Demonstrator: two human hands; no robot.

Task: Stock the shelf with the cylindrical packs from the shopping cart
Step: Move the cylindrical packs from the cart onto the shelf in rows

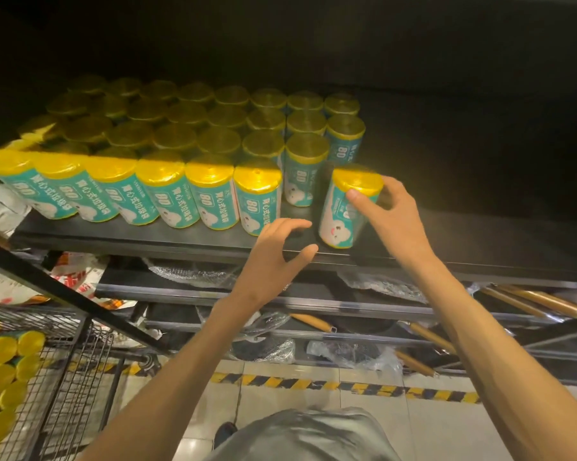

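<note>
Black shelf (446, 181) bears yellow-capped packs (167, 134) above tiled floor (280, 400).

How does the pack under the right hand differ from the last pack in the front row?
The held pack stands alone, apart from the row; the row's end pack touches its neighbour. The right hand grips the held pack; the left hand hovers near the end pack, touching neither. Both stand upright, yellow-topped, teal-wrapped.
</note>
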